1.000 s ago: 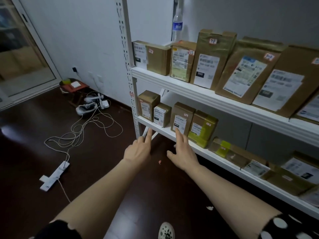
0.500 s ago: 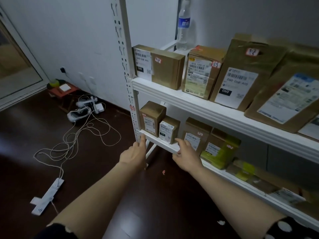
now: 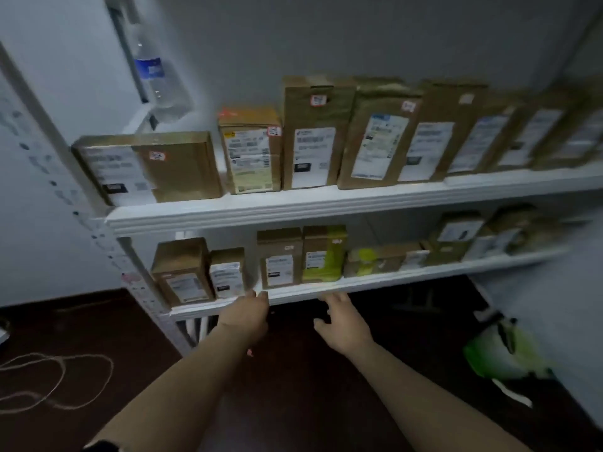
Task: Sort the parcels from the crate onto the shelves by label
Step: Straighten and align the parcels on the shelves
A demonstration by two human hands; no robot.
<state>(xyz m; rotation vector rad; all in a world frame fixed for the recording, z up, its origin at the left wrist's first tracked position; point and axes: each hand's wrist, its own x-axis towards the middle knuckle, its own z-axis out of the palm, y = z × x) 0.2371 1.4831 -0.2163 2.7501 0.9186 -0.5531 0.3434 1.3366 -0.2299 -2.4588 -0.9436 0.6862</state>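
- The left hand is empty, its fingers straight, the tips at the front lip of the lower shelf; blur hides whether they press on it.
- The right hand is also empty, with its fingers spread and relaxed just below that lip. I cannot tell if it touches.
- Neither hand carries a parcel, and the crate is out of view, so how many are left to sort cannot be read here.
- The upper shelf holds a full row of upright parcels, from a wide box at the left end onward, each with a white label facing out.
- The lower shelf holds fewer: a brown box and a small box at the left, then a gap, then a taller box touching a green-taped box. Flatter parcels lie further right, too blurred to count.
- Judging by this, much of the sorting looks done. The next step is likely to fetch another parcel, or to straighten the row by the gap above the left hand.
- A bottle stands above the shelves, a cable lies on the floor, and a green bag sits to the right.
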